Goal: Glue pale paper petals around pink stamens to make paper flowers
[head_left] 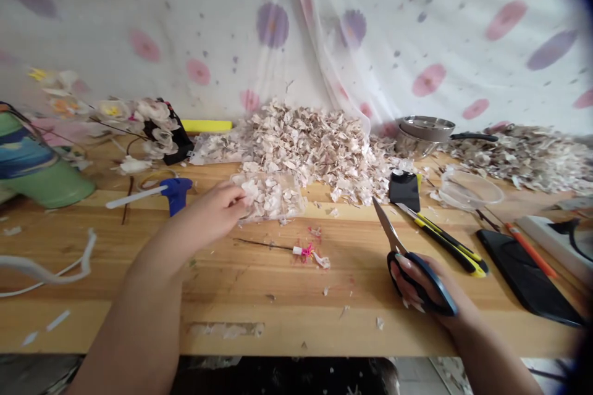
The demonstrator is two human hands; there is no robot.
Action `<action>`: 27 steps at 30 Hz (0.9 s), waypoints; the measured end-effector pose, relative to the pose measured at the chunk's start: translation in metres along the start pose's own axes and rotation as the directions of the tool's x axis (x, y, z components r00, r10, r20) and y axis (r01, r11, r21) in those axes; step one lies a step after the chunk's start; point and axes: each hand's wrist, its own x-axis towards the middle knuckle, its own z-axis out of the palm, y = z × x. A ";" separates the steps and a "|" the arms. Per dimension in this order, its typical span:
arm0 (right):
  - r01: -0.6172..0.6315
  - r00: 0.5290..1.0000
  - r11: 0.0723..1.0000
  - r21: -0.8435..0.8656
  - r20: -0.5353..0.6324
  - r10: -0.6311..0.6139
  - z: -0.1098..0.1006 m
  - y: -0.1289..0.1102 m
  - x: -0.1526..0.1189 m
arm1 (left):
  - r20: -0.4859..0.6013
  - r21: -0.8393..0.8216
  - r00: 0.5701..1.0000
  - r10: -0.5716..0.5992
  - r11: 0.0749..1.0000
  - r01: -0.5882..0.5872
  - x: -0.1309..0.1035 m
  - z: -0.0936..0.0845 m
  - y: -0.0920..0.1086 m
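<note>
My right hand (417, 287) grips a pair of scissors (393, 231) with dark handles, blades pointing up and away. My left hand (227, 210) reaches to the left side of a shallow clear tray (299, 207) with pale, petal-like pieces in it. Its fingers are curled at the pieces, and whether one is between them is hidden. On the wood between both hands lies a thin dark stem (266, 244) with a white wrap and a bright pink tip. One pale piece (322, 260) touches its pink end.
A large heap of pale flakes (310, 142) lies at the back, near a metal bowl (426, 129). A blue glue gun (177, 192) lies left. A yellow-black utility knife (447, 244), a black phone (523, 271) and a clear plastic lid (470, 190) are at right.
</note>
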 end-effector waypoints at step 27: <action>0.004 1.000 0.999 0.051 -0.022 -0.003 0.001 0.001 -0.003 | -0.002 0.168 0.979 -0.204 0.965 0.202 0.014 0.021 -0.027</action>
